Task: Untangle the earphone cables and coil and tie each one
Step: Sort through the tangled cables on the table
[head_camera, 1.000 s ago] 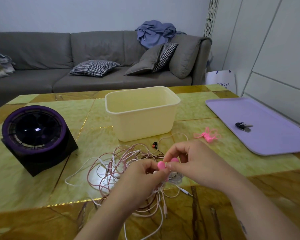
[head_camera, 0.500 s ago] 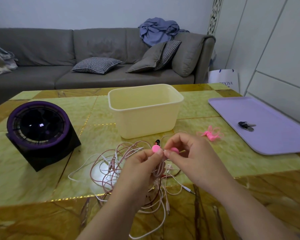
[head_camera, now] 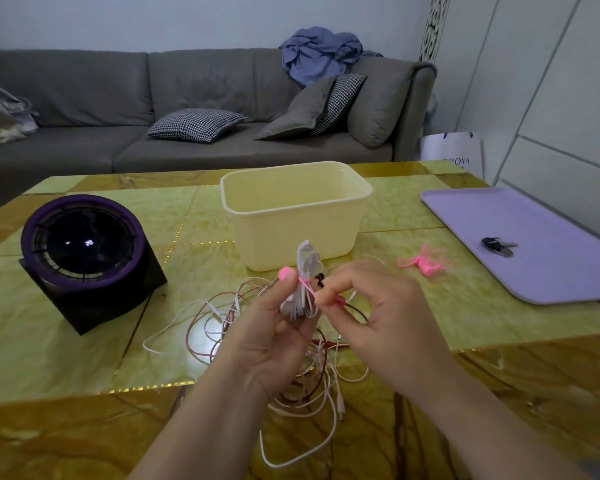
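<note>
Holding a coiled white cable (head_camera: 305, 263) above the counter (head_camera: 84, 358), we grip it in the left hand (head_camera: 274, 329); the right hand (head_camera: 378, 317) pinches its pink tie (head_camera: 305, 281), blurred. Our hands hide much of the loose tangle (head_camera: 222, 313).

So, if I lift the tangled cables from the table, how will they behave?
Probably floppy: the tangled cables lie in loose loops on the table. Likely light, since the strands are thin. They may come up as one clump, because white and reddish strands cross each other.
</note>
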